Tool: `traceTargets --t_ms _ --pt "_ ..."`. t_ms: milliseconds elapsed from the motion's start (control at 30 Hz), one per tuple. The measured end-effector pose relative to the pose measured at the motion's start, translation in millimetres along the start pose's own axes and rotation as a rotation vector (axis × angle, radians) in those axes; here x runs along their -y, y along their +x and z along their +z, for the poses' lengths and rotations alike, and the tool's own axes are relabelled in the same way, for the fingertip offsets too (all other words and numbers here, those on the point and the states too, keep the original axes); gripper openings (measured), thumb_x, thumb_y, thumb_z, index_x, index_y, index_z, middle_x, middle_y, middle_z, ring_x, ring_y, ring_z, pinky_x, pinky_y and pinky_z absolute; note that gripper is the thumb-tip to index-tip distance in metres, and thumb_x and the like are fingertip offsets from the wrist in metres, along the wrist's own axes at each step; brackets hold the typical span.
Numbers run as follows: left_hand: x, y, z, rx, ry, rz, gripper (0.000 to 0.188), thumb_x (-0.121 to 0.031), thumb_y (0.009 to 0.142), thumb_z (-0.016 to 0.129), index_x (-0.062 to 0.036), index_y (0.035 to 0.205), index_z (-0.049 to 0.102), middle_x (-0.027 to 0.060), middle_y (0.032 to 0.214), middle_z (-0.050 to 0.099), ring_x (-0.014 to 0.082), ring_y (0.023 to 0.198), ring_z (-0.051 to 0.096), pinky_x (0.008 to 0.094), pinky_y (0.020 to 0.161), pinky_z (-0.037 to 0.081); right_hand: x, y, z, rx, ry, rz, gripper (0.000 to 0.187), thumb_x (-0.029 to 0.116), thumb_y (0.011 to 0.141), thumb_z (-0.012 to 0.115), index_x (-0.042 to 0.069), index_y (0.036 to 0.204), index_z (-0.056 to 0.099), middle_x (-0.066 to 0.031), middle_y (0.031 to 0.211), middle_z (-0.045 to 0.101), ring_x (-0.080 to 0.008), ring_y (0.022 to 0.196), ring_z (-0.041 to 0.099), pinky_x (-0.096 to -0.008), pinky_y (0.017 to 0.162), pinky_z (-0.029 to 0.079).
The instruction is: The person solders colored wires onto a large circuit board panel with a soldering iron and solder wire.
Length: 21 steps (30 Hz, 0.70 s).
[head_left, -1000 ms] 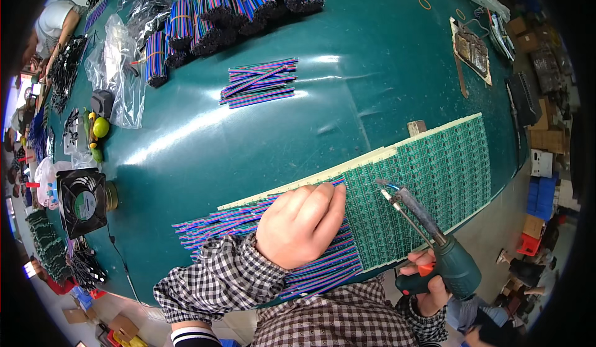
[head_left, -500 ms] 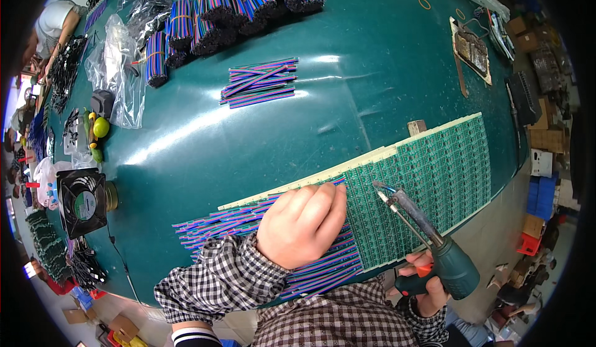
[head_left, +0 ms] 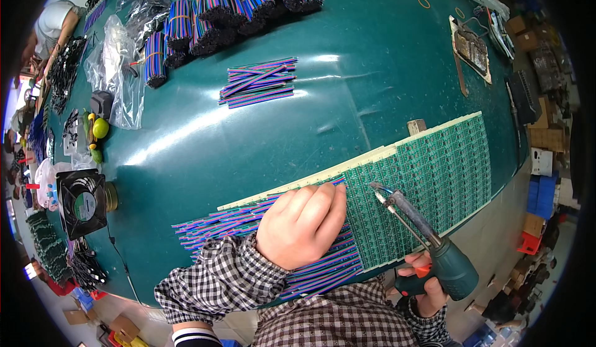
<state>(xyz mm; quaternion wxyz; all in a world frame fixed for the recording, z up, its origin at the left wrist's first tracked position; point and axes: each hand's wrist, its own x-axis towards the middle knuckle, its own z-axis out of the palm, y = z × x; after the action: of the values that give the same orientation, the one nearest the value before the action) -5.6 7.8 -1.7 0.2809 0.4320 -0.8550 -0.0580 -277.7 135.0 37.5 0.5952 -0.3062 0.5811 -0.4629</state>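
My left hand (head_left: 304, 226) is closed over striped ribbon wires (head_left: 217, 224), its fingertips pinching one wire at the edge of a green circuit board panel (head_left: 434, 170). The wires lie in a row out to the left of the panel, and several pass beneath the hand. My right hand (head_left: 431, 294) is wrapped round the handle of a dark green soldering gun (head_left: 456, 269), a finger by its red trigger. The gun's tip points up and left, over the panel just right of my left fingertips. Whether it touches the board I cannot tell.
Loose cut wires (head_left: 259, 83) lie mid-table, with banded wire bundles (head_left: 230, 5) behind. A black fan (head_left: 82, 203) stands at left. Far right are a blackened tray (head_left: 470, 52) and a black holder (head_left: 524, 98). A small block (head_left: 416, 127) touches the panel's far edge.
The soldering gun's tip has shifted slightly left, closer to my left fingertips. My left hand and the wires have stayed in place.
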Motion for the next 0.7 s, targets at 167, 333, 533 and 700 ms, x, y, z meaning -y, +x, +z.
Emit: traceTargets --t_ms 167,333,533,700 --pt "1.0 -0.7 -4.3 0.008 0.004 0.003 0.038 -0.008 0.075 0.069 0.0050 0.111 0.072 0.0106 0.100 0.064 0.0217 0.084 0.064 0.0326 0.072 0.055 -9.1 0.9 -2.9 0.025 -0.108 -0.118 0.072 0.038 0.095 0.069 -0.014 0.139 0.045 -0.0316 0.116 0.065 -0.0335 0.092 0.074 -0.0434 0.082 0.064" --pt "1.8 1.1 -7.6 0.050 -0.002 0.020 0.039 -0.008 0.075 0.068 0.0057 0.112 0.072 0.0110 0.101 0.064 0.0225 0.084 0.063 0.0327 0.073 0.055 -9.5 0.3 -5.5 0.022 -0.093 -0.084 0.071 0.037 0.095 0.069 -0.014 0.138 0.045 -0.0324 0.119 0.064 -0.0339 0.092 0.074 -0.0432 0.082 0.064" --pt "4.2 -0.5 -5.1 0.046 -0.035 0.028 0.039 -0.007 0.075 0.068 0.0066 0.112 0.071 0.0117 0.101 0.064 0.0229 0.084 0.064 0.0342 0.073 0.056 -8.6 -0.6 -4.3 0.015 -0.042 -0.035 0.070 0.036 0.095 0.069 -0.014 0.139 0.045 -0.0332 0.118 0.064 -0.0335 0.092 0.074 -0.0417 0.081 0.065" --pt "8.6 -2.1 -2.0 0.039 -0.018 0.050 0.038 -0.010 0.076 0.068 0.0055 0.110 0.070 0.0109 0.100 0.062 0.0219 0.084 0.063 0.0335 0.072 0.055 -3.2 5.3 1.1 0.032 -0.109 -0.103 0.069 0.035 0.095 0.069 -0.015 0.138 0.047 -0.0327 0.115 0.065 -0.0334 0.090 0.074 -0.0420 0.082 0.065"
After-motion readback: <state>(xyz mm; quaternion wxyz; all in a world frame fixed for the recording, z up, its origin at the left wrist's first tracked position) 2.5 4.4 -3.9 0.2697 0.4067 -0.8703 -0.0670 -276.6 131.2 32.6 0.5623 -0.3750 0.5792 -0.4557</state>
